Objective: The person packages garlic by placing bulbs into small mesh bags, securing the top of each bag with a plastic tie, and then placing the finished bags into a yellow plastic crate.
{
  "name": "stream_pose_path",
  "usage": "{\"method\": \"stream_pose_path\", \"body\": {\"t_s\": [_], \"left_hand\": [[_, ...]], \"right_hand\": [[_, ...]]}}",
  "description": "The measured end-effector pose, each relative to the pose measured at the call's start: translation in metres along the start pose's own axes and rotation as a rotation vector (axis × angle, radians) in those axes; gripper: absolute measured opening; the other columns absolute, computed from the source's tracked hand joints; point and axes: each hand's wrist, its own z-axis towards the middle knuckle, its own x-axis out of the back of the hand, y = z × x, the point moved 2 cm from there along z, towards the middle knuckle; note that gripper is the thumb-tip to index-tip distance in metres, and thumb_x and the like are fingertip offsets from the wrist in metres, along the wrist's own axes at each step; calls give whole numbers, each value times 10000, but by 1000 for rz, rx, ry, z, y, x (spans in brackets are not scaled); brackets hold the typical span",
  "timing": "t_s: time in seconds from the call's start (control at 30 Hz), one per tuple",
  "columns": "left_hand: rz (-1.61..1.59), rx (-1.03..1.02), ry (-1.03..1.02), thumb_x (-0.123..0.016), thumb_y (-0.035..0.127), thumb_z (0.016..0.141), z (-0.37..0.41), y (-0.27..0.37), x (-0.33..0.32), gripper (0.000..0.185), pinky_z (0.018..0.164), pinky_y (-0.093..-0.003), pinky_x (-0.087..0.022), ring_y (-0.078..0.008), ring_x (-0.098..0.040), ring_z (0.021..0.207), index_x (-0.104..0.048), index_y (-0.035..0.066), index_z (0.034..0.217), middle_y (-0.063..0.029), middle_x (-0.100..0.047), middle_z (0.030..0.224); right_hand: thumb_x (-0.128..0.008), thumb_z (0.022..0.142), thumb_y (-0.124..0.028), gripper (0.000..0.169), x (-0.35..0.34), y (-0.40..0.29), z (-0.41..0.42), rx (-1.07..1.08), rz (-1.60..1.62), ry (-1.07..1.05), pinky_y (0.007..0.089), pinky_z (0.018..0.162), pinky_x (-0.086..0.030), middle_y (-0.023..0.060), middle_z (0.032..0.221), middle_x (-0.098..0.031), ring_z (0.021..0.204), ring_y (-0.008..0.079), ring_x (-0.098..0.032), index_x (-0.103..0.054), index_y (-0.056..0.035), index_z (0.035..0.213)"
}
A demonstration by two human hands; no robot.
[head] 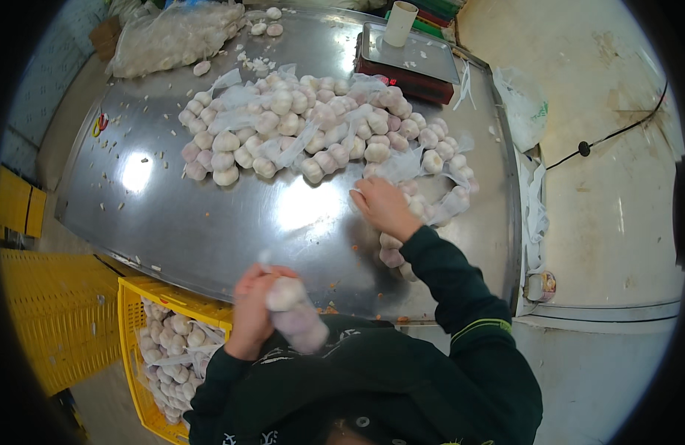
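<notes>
My left hand [253, 308] grips a white mesh sleeve of garlic bulbs [298, 317] by its upper end, in front of my body and over the table's near edge. The bulbs hang slightly blurred. My right hand [384, 206] is at the near right side of a heap of netted garlic [286, 119] on the metal table [236, 217]. Its fingertips are bent together, and whether they pinch any netting cannot be made out. More netted bulbs [392, 250] lie beneath and beside my right forearm.
A yellow plastic crate [128, 345] of netted garlic stands below the table's near left edge. At the back right, a digital scale [409, 61] carries an upright tube [401, 25]. A large sack [170, 41] lies back left; scissors [100, 125] rest near the left edge.
</notes>
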Motion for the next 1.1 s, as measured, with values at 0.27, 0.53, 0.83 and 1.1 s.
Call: {"method": "stream_pose_path", "body": {"t_s": [0.27,0.53,0.83,1.1], "left_hand": [[1019,34,413,-511,93,887,-112,85,170,120,669,-229,-434,-106,-538,709,-585,7,849,-33,-603,767],[953,-79,302,-550,114,895,-107,43,136,144,690,-260,-462,-143,-576,736,-572,-25,929,-74,-620,789],[919,-215,80,-574,124,890,-72,37,91,171,706,-268,-472,-166,-603,759,-594,-24,973,-88,-644,835],[996,-534,-331,-681,216,823,-19,18,-1,535,938,-319,-434,-253,-542,1135,-469,1,1265,-152,-526,1261]], "right_hand": [[-571,807,-215,214,-61,86,14,-181,-938,-380,471,623,-475,93,1022,-623,959,289,-560,-701,-96,927],[-572,748,-212,205,-35,87,19,-156,-411,-430,428,677,-494,157,866,-660,784,316,-631,-680,-62,834],[-519,920,-154,157,24,34,-7,-148,602,-204,297,626,-438,36,740,-600,662,149,-563,-566,-22,850],[-527,946,-167,138,34,-70,-26,-365,1563,-9,264,658,-470,33,729,-547,726,153,-586,-511,-67,852]]}}
